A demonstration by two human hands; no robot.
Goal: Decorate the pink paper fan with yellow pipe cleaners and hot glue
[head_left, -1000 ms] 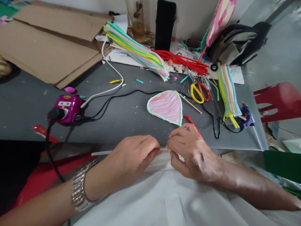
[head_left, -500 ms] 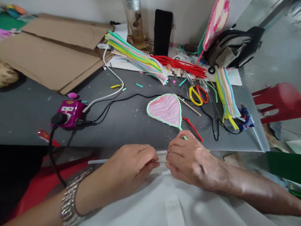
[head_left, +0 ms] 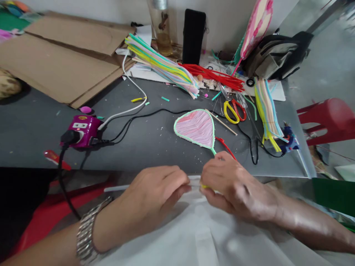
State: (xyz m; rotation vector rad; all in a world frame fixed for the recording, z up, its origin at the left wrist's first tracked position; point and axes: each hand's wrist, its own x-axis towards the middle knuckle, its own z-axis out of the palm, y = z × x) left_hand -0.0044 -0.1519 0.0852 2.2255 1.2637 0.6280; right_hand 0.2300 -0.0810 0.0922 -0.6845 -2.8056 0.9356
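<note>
My left hand (head_left: 163,192), with a metal watch at the wrist, is closed around a pale, thin pipe cleaner (head_left: 115,188) whose free end sticks out to the left. Its thumb and forefinger pinch near my lap. Facing it, my right hand (head_left: 230,184) is closed, and a bit of yellow pipe cleaner (head_left: 204,186) shows between thumb and forefinger. A thin line spans the small gap between both hands. Just beyond the right hand lies a pink, leaf-shaped piece with a mint-green edge (head_left: 195,129); the hand covers its stem's end. A red pipe cleaner (head_left: 226,146) is partly hidden there.
Bundles of pastel pipe cleaners (head_left: 163,64) and red pipe cleaners (head_left: 213,76) lie at the back. Scissors (head_left: 231,112), a wooden stick (head_left: 222,122) and a glue gun (head_left: 290,139) are to the right. A purple power socket (head_left: 83,129) with cables and folded cardboard (head_left: 61,66) occupy the left.
My right hand has shifted slightly right and turned, so the yellow bit shows more and the red pipe cleaner is more covered. My left hand moved slightly right and up.
</note>
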